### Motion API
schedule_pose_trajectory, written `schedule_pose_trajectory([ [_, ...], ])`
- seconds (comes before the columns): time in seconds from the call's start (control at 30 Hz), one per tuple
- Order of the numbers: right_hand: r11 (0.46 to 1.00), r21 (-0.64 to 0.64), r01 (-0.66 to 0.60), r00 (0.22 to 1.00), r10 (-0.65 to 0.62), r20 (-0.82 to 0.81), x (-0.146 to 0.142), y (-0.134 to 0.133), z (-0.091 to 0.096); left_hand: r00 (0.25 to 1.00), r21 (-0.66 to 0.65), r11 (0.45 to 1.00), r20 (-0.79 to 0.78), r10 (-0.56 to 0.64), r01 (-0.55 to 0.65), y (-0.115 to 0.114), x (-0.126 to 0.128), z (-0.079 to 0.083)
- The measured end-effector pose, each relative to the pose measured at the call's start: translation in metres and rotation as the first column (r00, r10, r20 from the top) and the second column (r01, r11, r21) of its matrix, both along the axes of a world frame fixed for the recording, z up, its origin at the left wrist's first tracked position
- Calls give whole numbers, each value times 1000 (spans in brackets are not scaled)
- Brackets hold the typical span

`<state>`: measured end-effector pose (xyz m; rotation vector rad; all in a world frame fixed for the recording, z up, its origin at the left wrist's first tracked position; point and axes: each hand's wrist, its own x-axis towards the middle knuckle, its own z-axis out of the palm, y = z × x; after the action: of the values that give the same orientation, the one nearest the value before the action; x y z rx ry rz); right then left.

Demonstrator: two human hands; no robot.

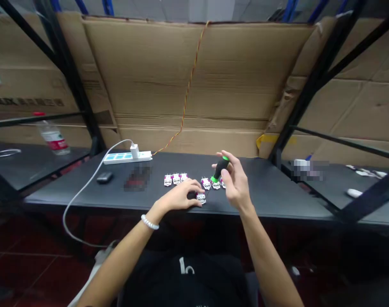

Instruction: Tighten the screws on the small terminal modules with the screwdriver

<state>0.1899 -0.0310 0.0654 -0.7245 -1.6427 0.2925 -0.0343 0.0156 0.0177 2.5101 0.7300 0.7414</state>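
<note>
Screwdriver (220, 169) sits clenched in our right hand (235, 183) above the dark bench (277, 192); our left hand (181, 197) presses a small white part (201, 198). Farther back we see a power strip (127, 157) and cardboard wall (194, 85).

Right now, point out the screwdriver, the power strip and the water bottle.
screwdriver (220, 169), head view, on the black handle with green ends, gripped in the right hand.
power strip (124, 157), head view, on its white top face.
water bottle (54, 140), head view, on the red-and-white label.
</note>
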Motion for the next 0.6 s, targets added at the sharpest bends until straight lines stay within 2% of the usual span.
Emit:
schedule_pose_trajectory([
  [0.07, 995, 57, 88, 996, -86, -24, -1, 0, 2, 1000, -2, 1000, 11, 3, -3, 0, 0, -1],
  [0.17, 955, 119, 271, 959, -258, -117, -2, 0, 6, 1000, -2, 1000, 21, -2, 2, 2, 0, -2],
  [0.23, 968, 78, 237, 966, -226, -127, 0, -1, 8, 1000, -5, 1000, 25, -6, 6, 2, 0, -3],
  [0.33, 997, 14, 77, 995, -76, -60, 4, -2, 9, 1000, -4, 1000, 21, -6, 6, 2, 0, -3],
  [0.37, 998, 16, 61, 997, -60, -42, 4, -2, 8, 1000, -3, 1000, 20, -5, 5, 2, 0, -2],
  [0.43, 993, 49, 112, 993, -110, -31, 3, -2, 7, 1000, 3, 1000, 14, -6, 6, 2, 0, -2],
  [0.5, 976, 81, 201, 977, -193, -96, 0, -1, 6, 1000, 8, 1000, 12, -7, 7, 2, 0, -2],
  [0.53, 976, 75, 207, 971, -195, -137, -2, 0, 6, 1000, 10, 1000, 11, -10, 10, 2, 0, -2],
  [0.6, 993, 23, 112, 977, -106, -185, -4, 0, 6, 1000, 16, 1000, 9, -18, 18, 2, 0, -2],
])
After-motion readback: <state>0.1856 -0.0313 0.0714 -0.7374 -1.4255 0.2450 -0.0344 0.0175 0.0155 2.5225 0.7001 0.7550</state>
